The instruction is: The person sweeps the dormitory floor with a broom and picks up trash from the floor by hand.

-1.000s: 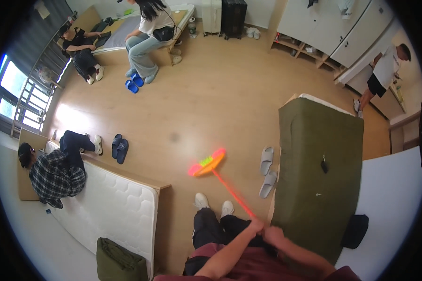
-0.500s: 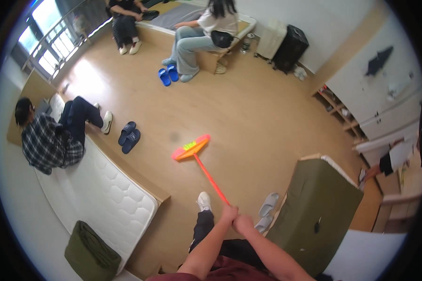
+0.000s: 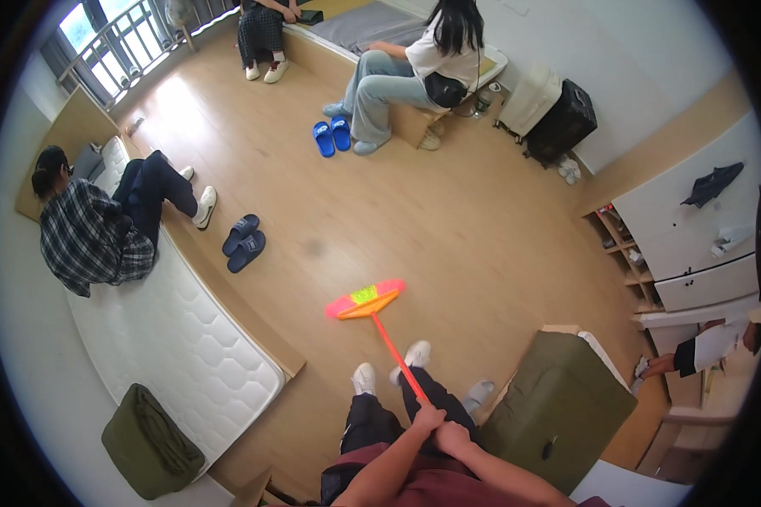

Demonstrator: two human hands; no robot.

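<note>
A broom [image 3: 366, 299] with pink and yellow-green bristles and an orange head is down at the wooden floor in front of my feet. Its red-orange handle runs back toward my body. My left hand [image 3: 429, 416] is closed around the handle. Just behind it, my right hand [image 3: 451, 438] is also closed and close against the left, gripping the handle's upper end, which is mostly hidden by the fingers. My white shoes [image 3: 364, 379] stand on either side of the handle.
A bed with a white mattress [image 3: 220, 359] lies left, a seated person on it. Dark blue slippers [image 3: 244, 243] and bright blue slippers [image 3: 332, 136] are on the floor. Two people sit at the far bed. An olive-covered bed [image 3: 558, 406], suitcases [image 3: 562, 122] and another person [image 3: 710, 351] are right.
The broom has drawn nearer my body, and my hands have come back with it. My right foot now shows beside the handle. The whole view has shifted.
</note>
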